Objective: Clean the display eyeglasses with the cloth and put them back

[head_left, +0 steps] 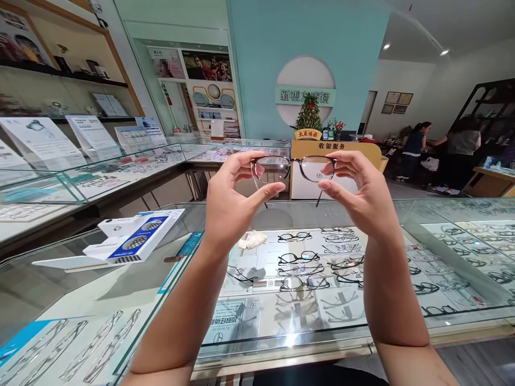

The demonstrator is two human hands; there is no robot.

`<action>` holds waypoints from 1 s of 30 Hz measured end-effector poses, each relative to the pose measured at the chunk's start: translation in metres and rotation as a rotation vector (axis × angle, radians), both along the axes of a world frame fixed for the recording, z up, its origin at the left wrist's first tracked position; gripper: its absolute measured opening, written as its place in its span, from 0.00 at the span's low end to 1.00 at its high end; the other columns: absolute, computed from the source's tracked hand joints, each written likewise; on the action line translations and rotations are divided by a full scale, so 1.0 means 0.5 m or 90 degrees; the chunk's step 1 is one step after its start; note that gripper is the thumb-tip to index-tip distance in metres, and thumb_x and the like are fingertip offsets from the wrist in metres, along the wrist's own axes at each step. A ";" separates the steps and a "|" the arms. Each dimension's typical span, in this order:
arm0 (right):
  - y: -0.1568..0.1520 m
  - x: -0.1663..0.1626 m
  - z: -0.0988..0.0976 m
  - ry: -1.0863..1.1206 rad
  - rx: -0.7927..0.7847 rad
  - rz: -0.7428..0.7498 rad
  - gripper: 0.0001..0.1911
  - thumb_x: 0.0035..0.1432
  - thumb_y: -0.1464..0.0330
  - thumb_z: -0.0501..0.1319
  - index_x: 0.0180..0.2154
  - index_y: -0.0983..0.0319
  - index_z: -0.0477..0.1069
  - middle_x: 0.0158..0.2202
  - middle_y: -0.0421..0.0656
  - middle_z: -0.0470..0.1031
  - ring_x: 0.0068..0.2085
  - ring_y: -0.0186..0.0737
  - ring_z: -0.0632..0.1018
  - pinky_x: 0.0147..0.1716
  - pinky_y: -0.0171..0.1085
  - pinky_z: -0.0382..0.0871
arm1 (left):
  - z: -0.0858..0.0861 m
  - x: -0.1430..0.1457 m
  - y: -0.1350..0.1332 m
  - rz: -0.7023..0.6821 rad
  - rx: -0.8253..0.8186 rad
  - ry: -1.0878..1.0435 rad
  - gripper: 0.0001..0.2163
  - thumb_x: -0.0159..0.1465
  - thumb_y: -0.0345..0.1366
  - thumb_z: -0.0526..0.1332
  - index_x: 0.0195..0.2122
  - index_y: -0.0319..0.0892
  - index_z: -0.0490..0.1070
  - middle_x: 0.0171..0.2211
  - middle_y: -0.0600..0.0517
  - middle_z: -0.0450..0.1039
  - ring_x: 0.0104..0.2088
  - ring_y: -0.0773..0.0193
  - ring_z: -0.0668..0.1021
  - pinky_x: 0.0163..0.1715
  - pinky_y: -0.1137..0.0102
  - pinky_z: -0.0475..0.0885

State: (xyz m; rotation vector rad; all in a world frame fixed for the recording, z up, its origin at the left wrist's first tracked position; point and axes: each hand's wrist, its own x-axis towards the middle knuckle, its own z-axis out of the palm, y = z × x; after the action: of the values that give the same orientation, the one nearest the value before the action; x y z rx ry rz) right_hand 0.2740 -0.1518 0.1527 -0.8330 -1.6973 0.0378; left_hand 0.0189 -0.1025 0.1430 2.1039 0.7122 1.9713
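Glass lies directly beneath the raised forearms, since the worktop [281, 349] is a see-through display case with rows of display frames [298, 258] inside it and a crumpled white cloth [252, 239] on top. That is where I'd put the main risk. The spectacles [293, 168] are held up in the air, well clear of the pane, by fingertips alone. A loosened pinch on either side could let them tip and fall onto the hard surface, scuffing a lens or knocking the frame out of true. A second worry, as I judge it, is pressure: both hands grip at the outer ends near the hinges, so pulling or twisting against each other could bend the thin bridge, and fingertips this close to the lenses may smear them. The left hand [235, 201] is half curled, thumb below and forefinger above, pinching the left end of the frame. The right hand [358, 198] mirrors it on the right end, its other fingers loosely bent and touching nothing. The two temple arms hang down open between the hands. Off to the left a blue-and-white box [134, 241] rests on the case, beyond it stands the cashier desk [338, 147], and a person in a dark top [414, 145] is busy at the far right.
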 end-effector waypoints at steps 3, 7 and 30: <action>0.002 0.000 0.001 0.009 -0.016 0.010 0.24 0.68 0.50 0.73 0.58 0.53 0.76 0.53 0.46 0.84 0.56 0.49 0.84 0.62 0.53 0.79 | 0.001 0.005 -0.002 -0.006 0.007 -0.035 0.32 0.57 0.60 0.82 0.56 0.49 0.79 0.47 0.47 0.83 0.50 0.52 0.85 0.56 0.55 0.83; 0.007 0.002 0.001 0.025 -0.042 0.031 0.25 0.67 0.51 0.73 0.59 0.52 0.76 0.56 0.46 0.84 0.58 0.50 0.85 0.63 0.53 0.80 | 0.001 0.010 -0.007 -0.004 0.015 -0.054 0.32 0.57 0.59 0.82 0.56 0.48 0.79 0.49 0.46 0.84 0.51 0.52 0.86 0.56 0.55 0.84; 0.024 0.014 -0.004 0.075 -0.148 0.103 0.32 0.64 0.49 0.75 0.63 0.54 0.78 0.65 0.52 0.82 0.67 0.58 0.82 0.63 0.57 0.84 | -0.014 0.034 -0.027 0.178 0.156 -0.034 0.27 0.62 0.58 0.80 0.56 0.53 0.80 0.51 0.48 0.75 0.53 0.51 0.80 0.52 0.52 0.81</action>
State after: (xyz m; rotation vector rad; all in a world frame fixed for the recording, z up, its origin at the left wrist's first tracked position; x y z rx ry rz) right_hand 0.2812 -0.1398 0.1505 -0.8447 -1.6657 0.3948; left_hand 0.0358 -0.1161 0.1359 2.1750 0.8320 2.3605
